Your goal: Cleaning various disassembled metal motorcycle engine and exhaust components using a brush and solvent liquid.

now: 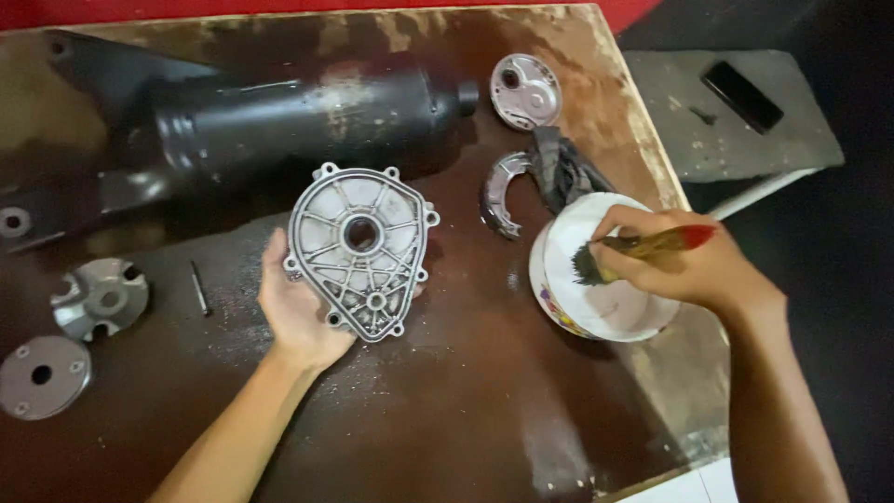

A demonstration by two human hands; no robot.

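Note:
My left hand [296, 317] holds a silver cast-metal cover plate [358, 247] from below, its ribbed inner side facing up, above the stained brown tabletop [466, 391]. My right hand [684, 265] grips a paintbrush [643, 249] with a wooden handle and red end. Its dark bristles dip inside a white bowl [559, 279] standing at the table's right side.
A large black engine housing [279, 116] lies across the back. A round silver cover [525, 90], a curved brake shoe [498, 191] and a dark rag [559, 168] lie behind the bowl. A finned pulley [101, 298], a flat disc [42, 375] and a pin [199, 289] sit left. A dark phone [742, 95] rests on a grey stool.

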